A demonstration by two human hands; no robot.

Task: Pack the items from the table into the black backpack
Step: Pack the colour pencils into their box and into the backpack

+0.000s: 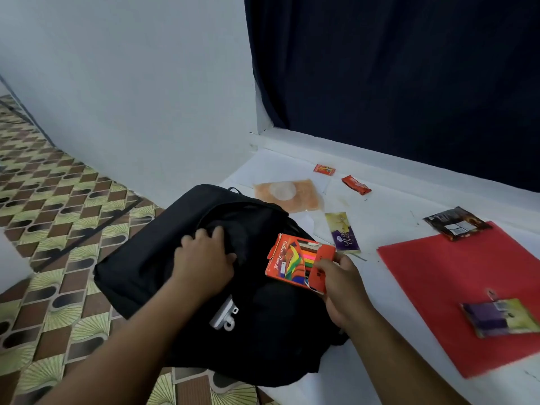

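The right hand (343,283) pinched one box of colour pencils (298,260) over the black backpack (263,317). The left hand (204,258) gripped its opening. Beside the backpack lay five snack packets and one red folder (455,287).

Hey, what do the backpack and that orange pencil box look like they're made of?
The backpack looks like matte black woven fabric, since it sags and creases softly. The pencil box held by the right hand seems thin printed cardboard with a slight sheen, with a bent, torn flap edge.

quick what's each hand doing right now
Left hand: grips the backpack fabric.
Right hand: holds the colour pencil box.
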